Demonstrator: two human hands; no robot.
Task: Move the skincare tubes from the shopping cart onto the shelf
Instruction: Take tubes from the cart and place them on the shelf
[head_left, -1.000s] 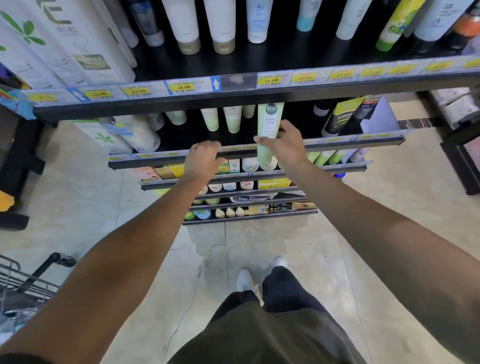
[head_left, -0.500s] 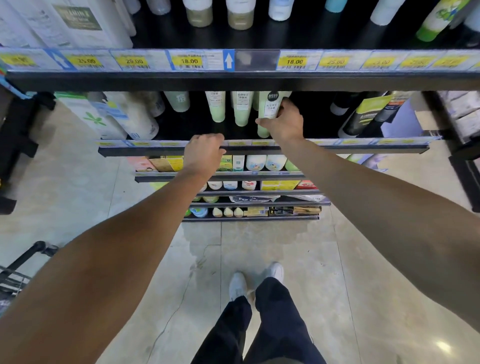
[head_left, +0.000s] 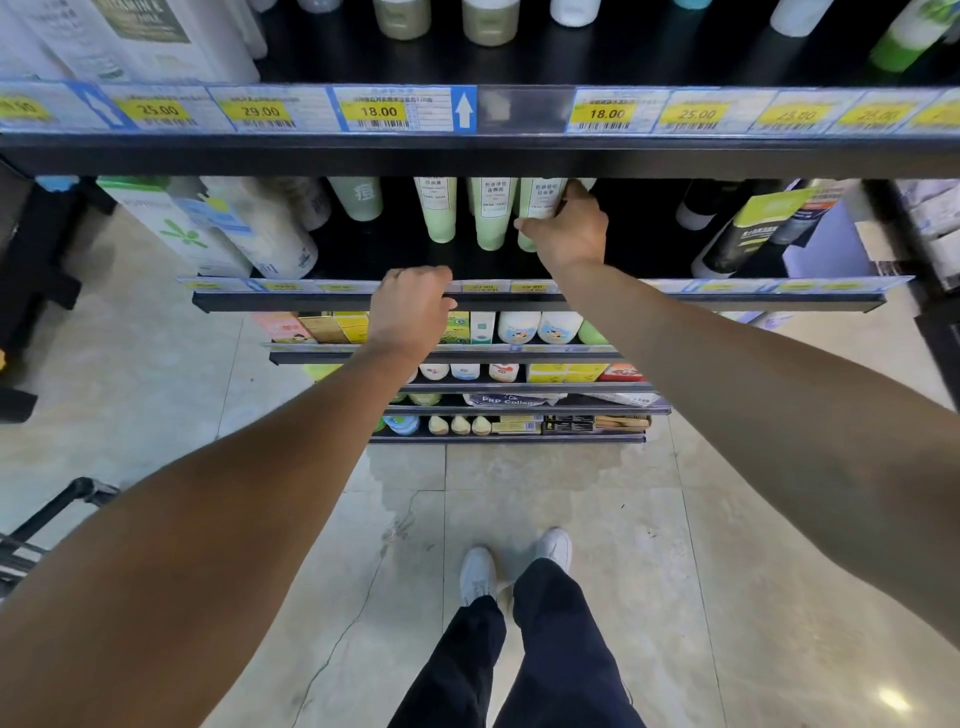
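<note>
Shop aisle, black metal second shelf (head_left: 649, 299): right hand (head_left: 569, 231), fingers curled round pale green plastic skincare tube (head_left: 537, 200), seats it beside two matching tubes; left hand (head_left: 410, 306) grips shelf lip; black wire cart (head_left: 47, 525) contents unseen, remainder undetermined.

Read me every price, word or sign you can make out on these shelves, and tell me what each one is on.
"25.00", "29.00", "18.00": price tags on the top shelf rail, left.
White up arrow: blue marker.
"18.00", "25.00": tags right of it.
"PRP Collage…": pack on a low shelf.
Green tube in the right hand, other tube labels, lower rail tags: too blurred.
</note>
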